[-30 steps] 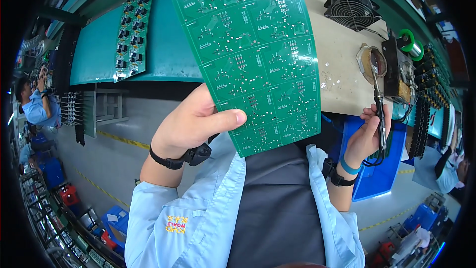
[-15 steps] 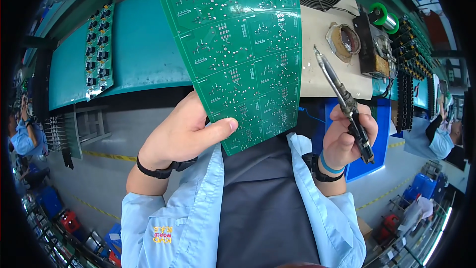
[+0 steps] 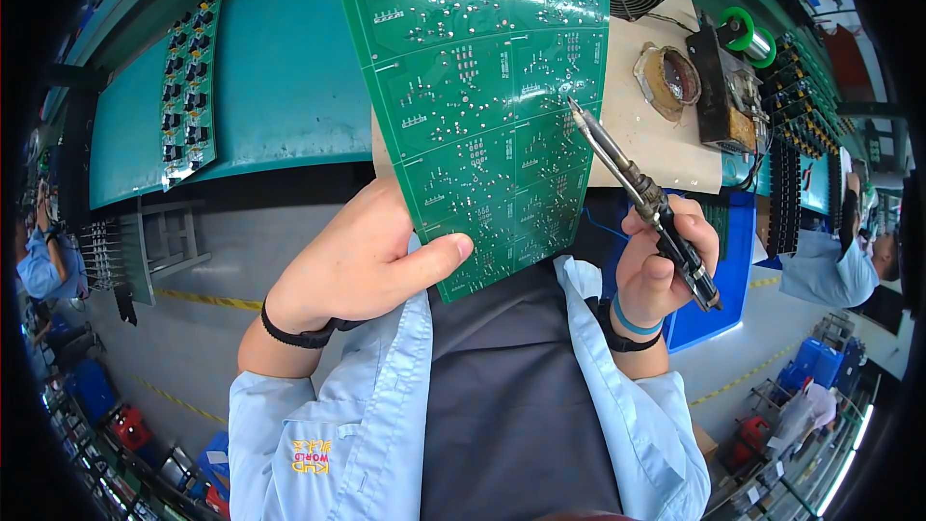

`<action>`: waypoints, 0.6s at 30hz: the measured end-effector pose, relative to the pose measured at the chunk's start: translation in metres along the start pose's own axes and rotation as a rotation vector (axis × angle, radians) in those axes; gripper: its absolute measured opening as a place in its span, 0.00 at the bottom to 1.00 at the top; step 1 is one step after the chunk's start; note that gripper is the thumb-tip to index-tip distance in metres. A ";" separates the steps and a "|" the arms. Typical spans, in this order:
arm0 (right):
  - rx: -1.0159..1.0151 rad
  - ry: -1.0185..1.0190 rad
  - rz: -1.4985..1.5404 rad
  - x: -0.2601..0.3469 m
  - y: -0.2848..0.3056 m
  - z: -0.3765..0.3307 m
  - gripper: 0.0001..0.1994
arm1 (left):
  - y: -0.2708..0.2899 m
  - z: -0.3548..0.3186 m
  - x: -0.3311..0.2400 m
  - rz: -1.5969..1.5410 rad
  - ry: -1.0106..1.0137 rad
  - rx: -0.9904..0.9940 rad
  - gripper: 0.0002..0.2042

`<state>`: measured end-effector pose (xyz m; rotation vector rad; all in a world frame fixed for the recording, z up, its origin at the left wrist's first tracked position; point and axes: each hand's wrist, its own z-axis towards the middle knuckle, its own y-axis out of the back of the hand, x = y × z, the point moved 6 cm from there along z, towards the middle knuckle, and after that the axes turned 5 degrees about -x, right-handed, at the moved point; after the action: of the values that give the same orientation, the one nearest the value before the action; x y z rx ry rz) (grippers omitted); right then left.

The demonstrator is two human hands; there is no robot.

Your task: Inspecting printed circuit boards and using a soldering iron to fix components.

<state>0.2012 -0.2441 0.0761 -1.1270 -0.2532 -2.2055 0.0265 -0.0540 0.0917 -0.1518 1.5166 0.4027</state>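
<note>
**Soldering iron tip brought to a held-up circuit panel**

The black-handled soldering iron (image 3: pixel 644 199) is gripped in the closed right hand (image 3: pixel 661 265) like a pen, its metal tip set at the solder side of the large green printed circuit panel (image 3: pixel 482 96). The panel is pinched at its lower edge by the left hand (image 3: pixel 371 256), thumb across the front, and is held raised above the tan workbench (image 3: pixel 641 130). For a clean joint, the panel is best kept motionless and the tip laid only on the intended pad, clear of neighbouring pads. A second green board (image 3: pixel 188 87) lies well apart on the teal mat (image 3: pixel 289 77).
</note>
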 end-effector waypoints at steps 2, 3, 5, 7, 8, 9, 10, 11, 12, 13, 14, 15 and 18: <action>0.002 0.002 0.003 0.000 -0.001 0.000 0.28 | 0.000 -0.001 -0.001 0.006 0.002 0.007 0.13; 0.003 0.003 0.007 0.000 -0.001 0.000 0.27 | 0.001 -0.002 -0.002 0.012 0.005 0.014 0.13; 0.002 0.002 0.010 -0.001 0.000 0.000 0.27 | 0.001 -0.001 -0.003 0.018 0.010 0.024 0.12; 0.000 -0.005 0.003 -0.001 0.000 0.000 0.27 | 0.000 0.000 -0.004 0.013 0.020 0.039 0.12; -0.001 -0.009 0.000 -0.001 0.000 -0.001 0.27 | 0.000 0.000 -0.004 0.010 0.025 0.046 0.12; 0.000 -0.008 -0.001 -0.001 0.000 0.000 0.27 | 0.000 0.000 -0.004 0.009 0.024 0.045 0.12; 0.007 -0.007 0.002 -0.001 0.000 0.000 0.27 | 0.000 0.000 -0.004 0.013 0.018 0.044 0.12; 0.014 -0.006 0.005 -0.001 0.000 0.000 0.27 | 0.001 0.000 -0.004 0.017 0.012 0.042 0.12; 0.021 -0.006 0.008 -0.001 0.000 0.000 0.27 | 0.001 0.000 -0.004 0.021 0.007 0.041 0.12; 0.021 -0.007 0.008 -0.001 0.000 -0.001 0.27 | 0.001 0.000 -0.004 0.021 0.008 0.041 0.12; 0.020 -0.014 0.009 -0.001 0.000 -0.001 0.28 | 0.001 0.000 -0.003 0.021 0.001 0.035 0.12; 0.019 -0.021 0.010 -0.001 -0.001 -0.001 0.28 | 0.001 0.000 -0.003 0.022 -0.005 0.029 0.12; 0.018 -0.030 0.009 -0.002 0.000 -0.001 0.28 | 0.001 -0.001 -0.003 0.020 -0.009 0.023 0.11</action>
<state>0.2008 -0.2436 0.0739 -1.1498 -0.2800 -2.1752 0.0254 -0.0535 0.0944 -0.1165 1.5147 0.4014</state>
